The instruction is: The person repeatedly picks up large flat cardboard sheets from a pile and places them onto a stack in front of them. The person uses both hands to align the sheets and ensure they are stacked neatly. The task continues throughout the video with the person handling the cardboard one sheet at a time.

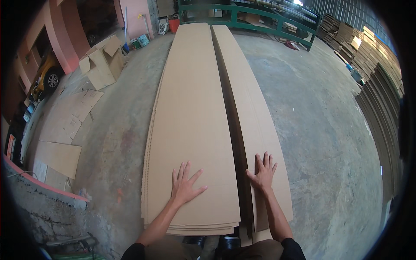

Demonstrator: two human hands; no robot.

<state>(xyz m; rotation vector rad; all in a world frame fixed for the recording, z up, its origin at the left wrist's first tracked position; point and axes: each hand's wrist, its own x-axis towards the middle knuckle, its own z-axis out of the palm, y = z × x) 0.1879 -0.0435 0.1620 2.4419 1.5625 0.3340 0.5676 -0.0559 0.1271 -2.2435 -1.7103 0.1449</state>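
Two long stacks of flat brown cardboard sheets stretch away from me, side by side with a dark gap between them. On the wider left stack (190,104), near its front end, my left hand (185,186) lies flat with fingers spread. My right hand (262,174) rests on the narrower right stack (249,91), fingers apart, its thumb at the edge beside the gap. Neither hand grips anything. Several layered sheet edges show along the left stack's left side and front.
Beyond the stacks stands a green metal machine frame (260,25). An open cardboard box (104,65) and flattened cardboard pieces (65,117) lie at left, near a yellow vehicle (43,73). Piled cardboard sheets (381,112) line the right side. A low broken wall (47,186) is at lower left.
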